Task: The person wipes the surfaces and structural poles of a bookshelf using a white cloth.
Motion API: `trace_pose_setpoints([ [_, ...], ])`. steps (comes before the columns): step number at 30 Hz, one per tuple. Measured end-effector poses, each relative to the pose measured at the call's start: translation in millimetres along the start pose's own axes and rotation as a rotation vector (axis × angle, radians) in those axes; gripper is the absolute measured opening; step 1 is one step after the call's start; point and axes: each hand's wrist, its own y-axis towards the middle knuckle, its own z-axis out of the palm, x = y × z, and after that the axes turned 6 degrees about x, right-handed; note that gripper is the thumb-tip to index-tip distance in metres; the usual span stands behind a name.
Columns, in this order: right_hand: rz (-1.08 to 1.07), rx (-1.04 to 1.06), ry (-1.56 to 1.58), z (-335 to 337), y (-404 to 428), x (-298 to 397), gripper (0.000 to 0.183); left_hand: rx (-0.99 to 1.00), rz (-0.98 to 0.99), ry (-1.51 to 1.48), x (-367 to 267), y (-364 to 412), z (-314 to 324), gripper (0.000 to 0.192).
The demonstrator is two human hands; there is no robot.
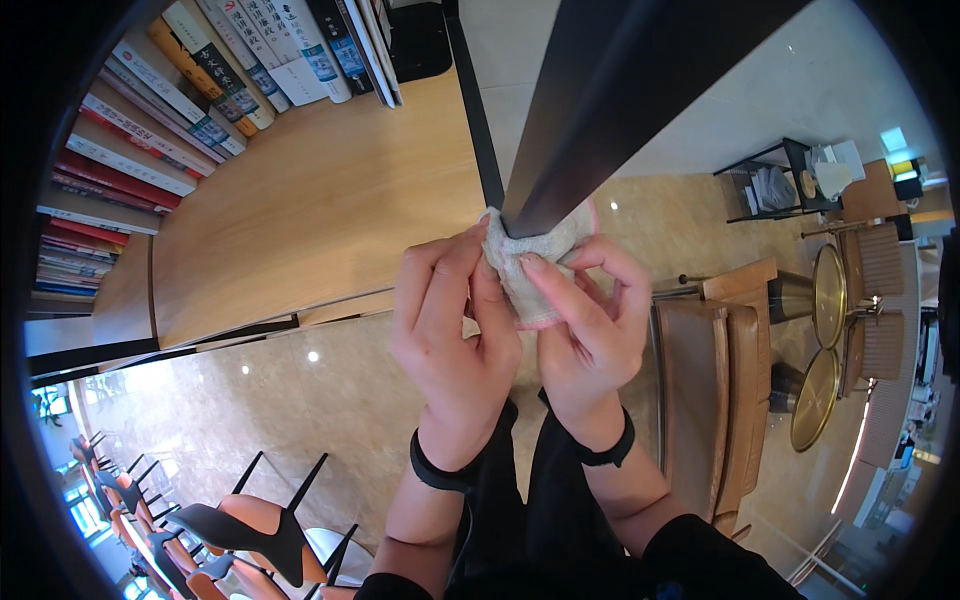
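A pale cloth with a pink edge (529,289) is wrapped around the front of a black metal post (555,172) at the end of a bookshelf. My left hand (450,322) pinches the cloth's left side against the post, close to the wooden shelf board (322,202). On the other side, my right hand (596,330) grips the cloth between thumb and fingers, its thumb lying across the front. Part of the cloth shows behind the post, and some fingertips are hidden by its folds.
Rows of books (217,82) stand on the shelf, with a black bookend (420,41) at their end. To the right are a brown leather sofa (712,397), two round brass-topped tables (816,401) and a black rack (787,180). Several chairs (247,525) stand at lower left.
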Motion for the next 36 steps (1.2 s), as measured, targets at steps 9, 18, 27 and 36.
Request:
trace_pose_setpoints([
  [9,0.021,0.012,0.009,4,3,-4,0.039,-0.054,0.153,-0.022,7,2,3,0.024],
  [18,0.036,0.029,0.016,6,-3,-8,0.039,-0.036,0.091,-0.066,8,-5,1,0.021],
  [27,0.048,0.019,0.032,30,-17,-25,0.039,0.026,-0.035,-0.042,28,-16,10,0.022],
  [36,0.055,0.027,0.026,9,-2,-5,0.039,-0.028,0.076,0.132,11,-7,1,0.022],
])
